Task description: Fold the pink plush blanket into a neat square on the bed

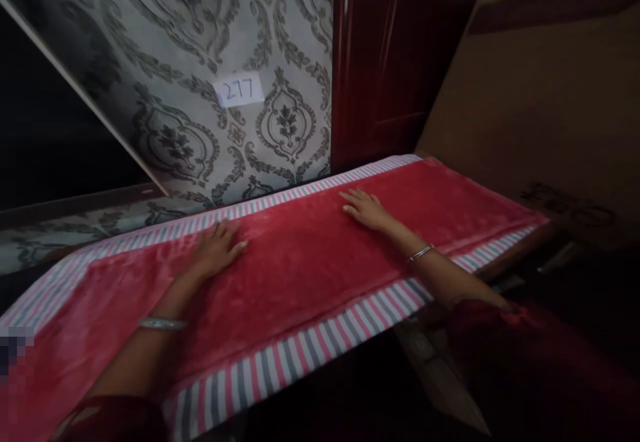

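A red plush cloth lies spread out over a long narrow surface. Under it, a white cloth with pink and grey stripes shows along the near and far edges and at the left end. My left hand rests on the red cloth near its far edge, fingers apart, holding nothing. Further right, my right hand also lies flat on the red cloth, its fingers stretched toward the wall. Faint creases run through the red cloth around my left hand.
Behind the surface stands a patterned wall with a paper marked 277. A dark red door and a large cardboard box stand to the right. A dark panel is at the left. A wooden leg shows below.
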Motion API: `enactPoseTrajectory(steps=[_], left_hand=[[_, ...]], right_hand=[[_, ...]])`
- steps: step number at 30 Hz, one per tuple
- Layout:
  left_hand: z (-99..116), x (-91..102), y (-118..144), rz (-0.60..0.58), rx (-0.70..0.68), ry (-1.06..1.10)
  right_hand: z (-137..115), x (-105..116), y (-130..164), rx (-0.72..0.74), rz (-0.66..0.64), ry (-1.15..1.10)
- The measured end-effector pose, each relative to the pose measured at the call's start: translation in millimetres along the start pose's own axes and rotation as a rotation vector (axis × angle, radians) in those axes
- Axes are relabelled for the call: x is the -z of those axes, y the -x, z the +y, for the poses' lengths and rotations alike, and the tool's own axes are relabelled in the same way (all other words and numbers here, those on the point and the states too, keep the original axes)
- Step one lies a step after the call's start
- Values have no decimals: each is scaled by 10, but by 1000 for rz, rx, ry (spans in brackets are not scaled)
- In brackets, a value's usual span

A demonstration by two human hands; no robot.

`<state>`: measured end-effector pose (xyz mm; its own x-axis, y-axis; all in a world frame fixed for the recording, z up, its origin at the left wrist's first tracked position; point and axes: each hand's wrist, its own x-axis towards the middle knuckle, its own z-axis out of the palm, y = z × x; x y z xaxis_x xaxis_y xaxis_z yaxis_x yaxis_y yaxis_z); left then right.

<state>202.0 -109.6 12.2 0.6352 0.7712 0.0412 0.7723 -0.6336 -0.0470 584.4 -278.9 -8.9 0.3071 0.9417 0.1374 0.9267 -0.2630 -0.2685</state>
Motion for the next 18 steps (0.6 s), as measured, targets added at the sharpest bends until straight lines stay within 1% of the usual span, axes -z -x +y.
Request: enactPoseTrajectory(steps=[3,5,7,9,11,13,16,18], left_hand=[[587,-47,93,-26,-315,30],[929,-89,221,-28,-472,72],[1204,-143,368,-31,-592,117],[1411,-215,503,-40,-693,158],[1558,-304,613,-52,-775,186],[1648,-398,692,-58,-811,191],[1692,-503,756,-41,-795,178],[1685,-524,776,-21,-792,169]], right_hand=[[386,18,338,-51,21,51],[568,-8,558,-105,19,93],[698,-46,722,-166,15,133],[792,-91,817,-207,17,151],[861,-138,858,-219,25,151],[909,-182,868,-211,43,152],[944,-226,861,-190,82,154],[948,-229,855,-179,105,140]])
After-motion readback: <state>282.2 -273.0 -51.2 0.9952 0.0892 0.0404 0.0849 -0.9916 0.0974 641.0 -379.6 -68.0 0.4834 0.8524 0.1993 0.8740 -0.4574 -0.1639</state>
